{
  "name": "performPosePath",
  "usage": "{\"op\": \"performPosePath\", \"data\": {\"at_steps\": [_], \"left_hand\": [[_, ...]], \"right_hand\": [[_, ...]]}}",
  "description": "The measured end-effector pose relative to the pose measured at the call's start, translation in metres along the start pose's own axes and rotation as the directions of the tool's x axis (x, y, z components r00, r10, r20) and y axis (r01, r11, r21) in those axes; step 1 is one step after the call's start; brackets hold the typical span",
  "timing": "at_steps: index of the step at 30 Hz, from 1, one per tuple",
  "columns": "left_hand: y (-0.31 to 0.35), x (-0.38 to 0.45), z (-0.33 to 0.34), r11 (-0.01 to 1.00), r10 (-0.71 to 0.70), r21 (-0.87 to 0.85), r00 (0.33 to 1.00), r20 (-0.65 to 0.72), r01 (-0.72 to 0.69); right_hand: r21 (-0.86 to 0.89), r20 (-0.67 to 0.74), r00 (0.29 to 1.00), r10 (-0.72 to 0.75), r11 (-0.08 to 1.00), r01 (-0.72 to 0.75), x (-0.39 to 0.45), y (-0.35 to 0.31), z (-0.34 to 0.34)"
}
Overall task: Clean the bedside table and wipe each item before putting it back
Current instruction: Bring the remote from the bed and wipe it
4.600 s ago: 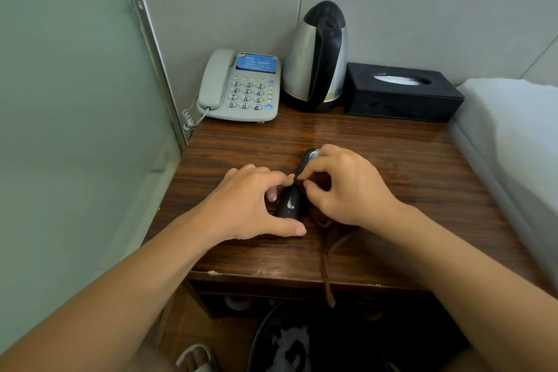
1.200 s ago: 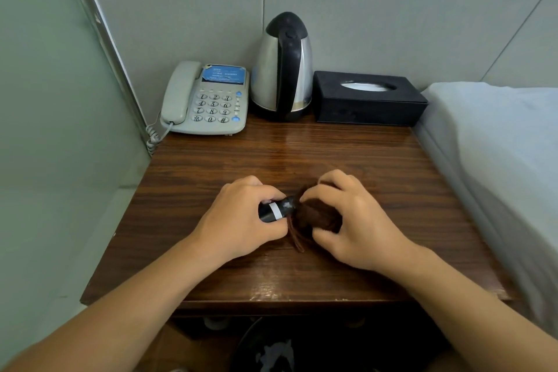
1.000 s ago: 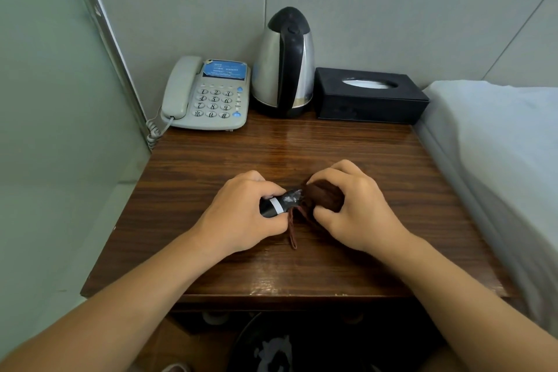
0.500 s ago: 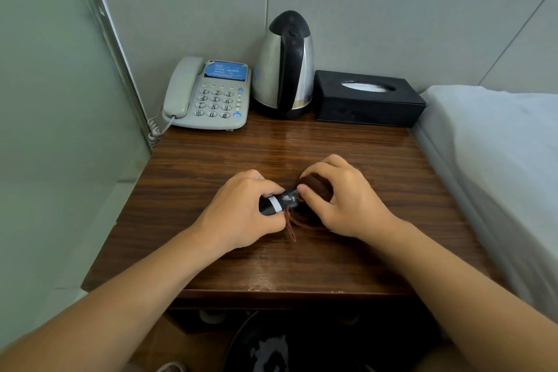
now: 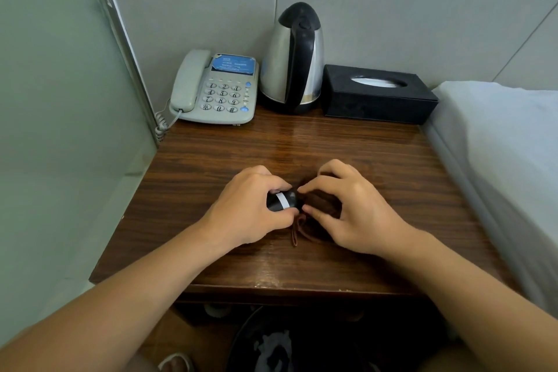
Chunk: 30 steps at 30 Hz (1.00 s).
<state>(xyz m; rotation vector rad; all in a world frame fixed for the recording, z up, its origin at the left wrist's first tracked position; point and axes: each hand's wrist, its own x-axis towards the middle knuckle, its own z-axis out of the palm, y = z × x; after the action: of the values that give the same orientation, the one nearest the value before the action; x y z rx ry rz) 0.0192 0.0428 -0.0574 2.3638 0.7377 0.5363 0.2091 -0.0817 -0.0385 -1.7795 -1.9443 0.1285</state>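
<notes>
Over the dark wooden tabletop [image 5: 302,142], the left hand [image 5: 250,211] grips a small black cylindrical object [image 5: 282,201] while the right hand [image 5: 353,208] pinches a brown cloth [image 5: 320,205] around it; a loose grip could let it roll off.

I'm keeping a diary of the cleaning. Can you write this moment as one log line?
step: wiping | left hand: holds black gadget | right hand: rubs it with brown cloth | place: table

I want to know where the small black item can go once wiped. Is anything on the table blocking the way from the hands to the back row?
Nothing visible does. The left hand holds the black item and the right hand wipes it with a brown cloth. The wood between them and the phone, kettle and tissue box is bare.
</notes>
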Motion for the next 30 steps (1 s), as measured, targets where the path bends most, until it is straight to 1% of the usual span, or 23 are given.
{"op": "performPosePath", "data": {"at_steps": [3,4,5,7,8,11,13,16,19,25,30], "left_hand": [[0.000,0.000,0.000,1.000,0.001,-0.011,1.000,-0.006,-0.001],[0.000,0.000,-0.001,1.000,0.000,-0.014,1.000,-0.006,0.000],[0.001,-0.001,-0.001,1.000,-0.001,-0.015,1.000,-0.005,0.001],[0.001,-0.001,-0.003,1.000,0.000,-0.024,1.000,-0.003,0.000],[0.001,0.000,-0.003,1.000,0.000,-0.024,1.000,-0.003,0.000],[0.003,0.001,-0.003,1.000,-0.010,-0.008,1.000,-0.004,0.010],[0.003,0.002,-0.003,1.000,-0.028,-0.002,1.000,-0.003,0.028],[0.002,0.002,-0.004,0.999,-0.051,-0.003,0.999,0.001,0.051],[0.003,0.002,-0.003,0.999,-0.053,0.000,0.999,-0.008,0.053],[0.002,0.001,-0.005,0.999,-0.048,-0.015,0.999,0.006,0.048],[0.004,0.001,-0.005,0.999,-0.050,-0.019,0.999,0.006,0.050]], "right_hand": [[0.007,-0.044,0.995,0.088,0.996,-0.088,0.007,0.005,-0.005],[0.001,-0.044,0.996,0.082,0.997,-0.082,0.008,0.003,-0.005],[-0.013,-0.033,0.999,0.042,0.999,-0.043,0.008,0.000,-0.003],[-0.035,0.030,0.998,-0.055,0.998,0.056,0.009,-0.004,-0.002],[-0.034,0.056,0.996,-0.065,0.997,0.067,0.011,-0.005,-0.004],[-0.031,0.069,0.997,-0.044,0.998,0.047,0.019,-0.006,-0.008],[-0.052,0.071,0.995,-0.072,0.996,0.076,0.020,-0.007,-0.006],[-0.050,0.119,0.989,-0.086,0.994,0.093,0.015,-0.003,-0.013],[-0.093,0.161,0.983,-0.091,0.990,0.107,0.011,0.003,-0.024],[-0.064,0.119,0.982,-0.147,0.986,0.155,0.025,-0.009,-0.005],[-0.065,0.197,0.974,-0.115,0.989,0.130,0.007,0.004,-0.021]]}}
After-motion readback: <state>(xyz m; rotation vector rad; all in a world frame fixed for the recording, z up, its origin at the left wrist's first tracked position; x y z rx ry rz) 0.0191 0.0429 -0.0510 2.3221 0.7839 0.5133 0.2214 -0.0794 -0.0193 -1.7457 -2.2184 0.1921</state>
